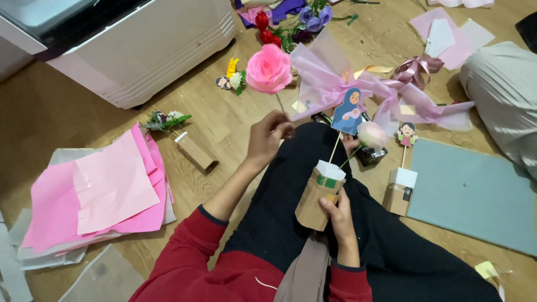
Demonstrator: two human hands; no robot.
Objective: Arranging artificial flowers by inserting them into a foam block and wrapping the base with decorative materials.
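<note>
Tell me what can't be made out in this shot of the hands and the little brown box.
Head view:
- Brown box: lower right side hidden by the right hand.
- Pink rose: stem too thin to trace into the left hand's fingers.
- White appliance: cut off by the top and left edges.
- Grey cushion: cut off by the right edge.

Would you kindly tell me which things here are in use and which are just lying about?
In use:
- big pink artificial rose, stem in left hand
- small brown paper pouch, in right hand

Lying about:
- stack of pink paper sheets
- second brown pouch with a paper figure
- mauve ribbon bow
</note>
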